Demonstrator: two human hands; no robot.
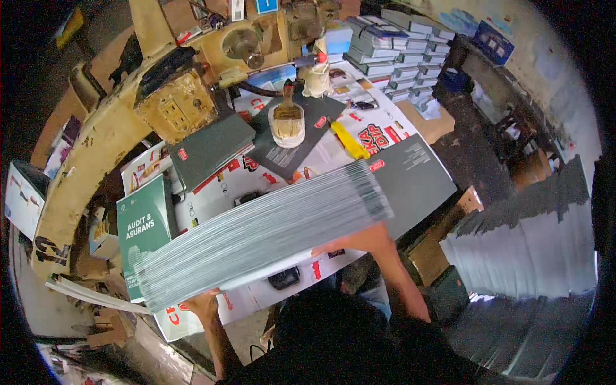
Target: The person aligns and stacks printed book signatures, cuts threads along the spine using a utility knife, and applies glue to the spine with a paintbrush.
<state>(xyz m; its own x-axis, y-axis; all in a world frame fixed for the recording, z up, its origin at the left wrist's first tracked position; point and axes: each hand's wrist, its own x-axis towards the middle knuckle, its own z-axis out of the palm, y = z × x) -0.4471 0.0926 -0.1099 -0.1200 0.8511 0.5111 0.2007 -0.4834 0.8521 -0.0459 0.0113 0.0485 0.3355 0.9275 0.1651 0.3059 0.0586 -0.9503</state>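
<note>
A long, thick stack of paper (256, 228) with grey-white layered edges lies slantwise across the front of the table, lower at its left end. My left hand (202, 303) grips it from the near side close to the left end, its fingers partly hidden under the stack. At the right end my right hand (359, 240) is wrapped around the near edge, slightly blurred. Beyond the stack's left end lies a green-covered book (144, 221). A flat dark grey cover sheet (414, 186) extends past the right end.
Grey books (212, 151), a glue pot (289, 131) with a brush (287, 106) and a yellow cutter knife (350, 140) occupy the table's far half. A worn cream machine (173, 109) stands at the back left. Piled books (410, 54) and large paper stacks (526, 244) are on the right.
</note>
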